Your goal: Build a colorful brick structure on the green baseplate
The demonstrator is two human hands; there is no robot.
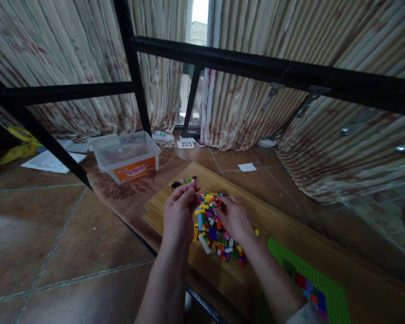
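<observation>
A pile of small coloured building bricks [213, 231] lies on a wooden board [279, 220]. My left hand [178, 215] hovers at the pile's left edge with fingers curled together; I cannot make out what, if anything, they pinch. My right hand [234, 217] rests on the pile's right side, fingers bent down into the bricks. A small row of joined bricks [184, 182], black, green and pink, sits on the board just beyond my left hand. A green baseplate [327, 288] with red, blue and orange bricks on it lies near my right forearm.
A clear plastic tub [128, 155] with an orange label stands on a brown mat [131, 198] at the back left. Black metal frame bars [135, 76] cross the view. Curtains [256, 99] hang behind. Papers [50, 162] lie on the tiled floor.
</observation>
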